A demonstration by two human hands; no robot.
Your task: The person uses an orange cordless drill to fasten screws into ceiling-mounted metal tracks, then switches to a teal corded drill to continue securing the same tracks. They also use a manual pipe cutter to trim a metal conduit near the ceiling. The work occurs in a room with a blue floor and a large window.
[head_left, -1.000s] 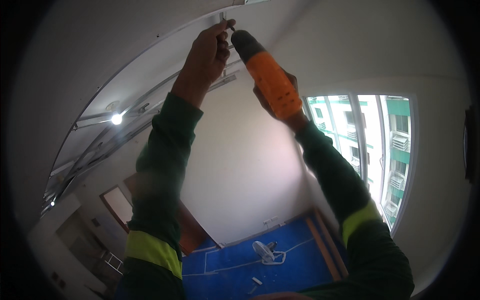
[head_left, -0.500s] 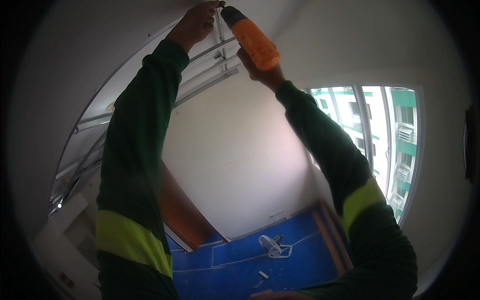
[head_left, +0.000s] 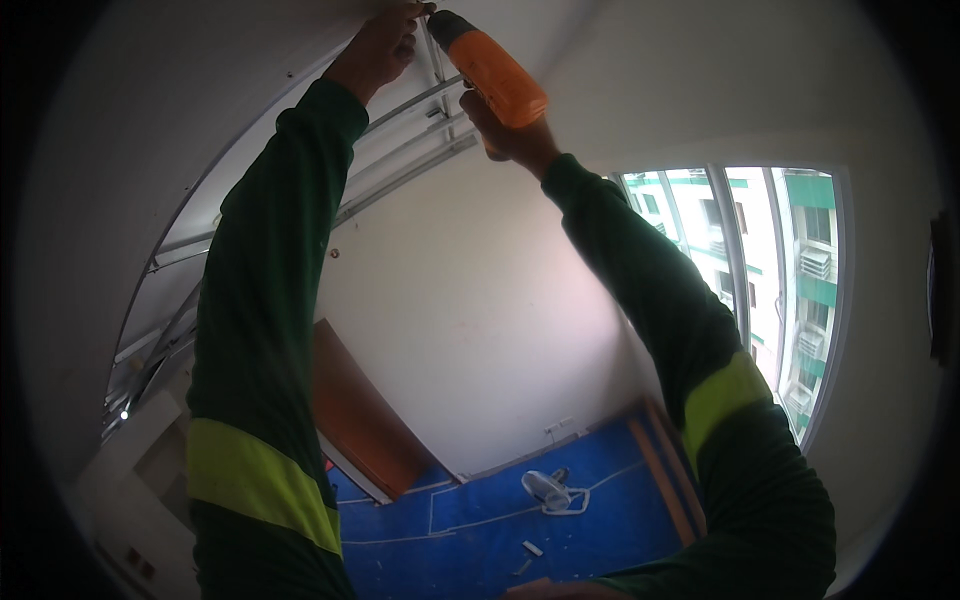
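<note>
Drill raised to the ceiling, tip slanting up and to my left

My right hand (head_left: 508, 132) is wrapped around the grip of an orange drill (head_left: 502, 80), which is overhead, close to the upper edge of my view. Its long axis runs aslant: the rounded rear end sits lower and to the right, and the dark chuck (head_left: 450, 30) points up and leftward. My left hand (head_left: 378, 48) is just beside the chuck, fingers curled and fingertips narrow together near the drill's tip; I cannot tell whether they pinch anything.

The opening in the ceiling (head_left: 140, 80) contains bare metal rails (head_left: 410, 160), some passing behind my hands. My green sleeves (head_left: 275, 240) carry yellow-green bands (head_left: 262, 480). Well below, a white fan (head_left: 545, 490) lies on the blue floor covering (head_left: 470, 550), and a window (head_left: 728, 230) stands to my right.
</note>
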